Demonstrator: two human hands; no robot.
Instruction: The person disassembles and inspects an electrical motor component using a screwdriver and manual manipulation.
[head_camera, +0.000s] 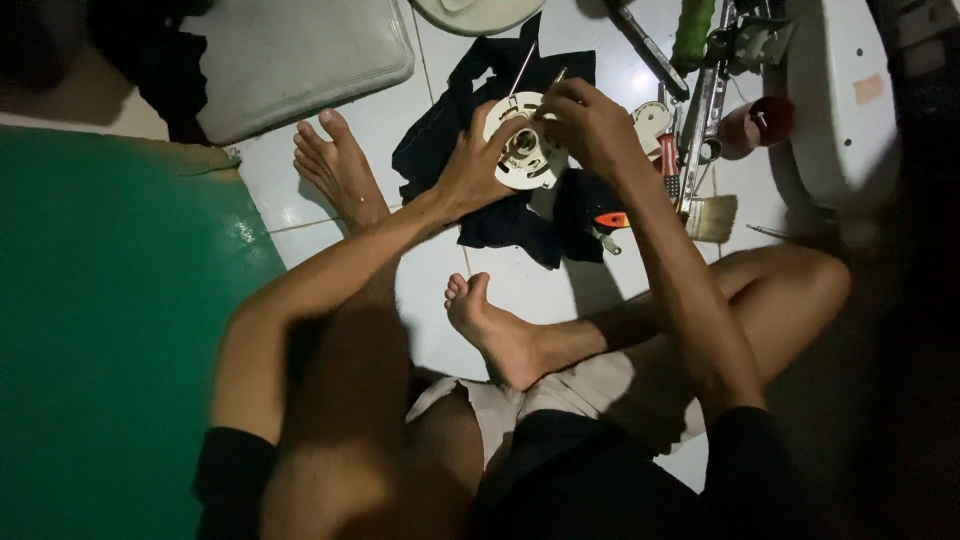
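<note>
Bare knees frame both hands' grip (535, 140) clasping a round, cream plastic motor housing (524, 158).

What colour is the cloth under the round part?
Black, or very dark; the cloth shows best in the head view.

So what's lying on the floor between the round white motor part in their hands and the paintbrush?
In the head view, a red-handled tool lies between the round white motor part and the paintbrush.
</note>
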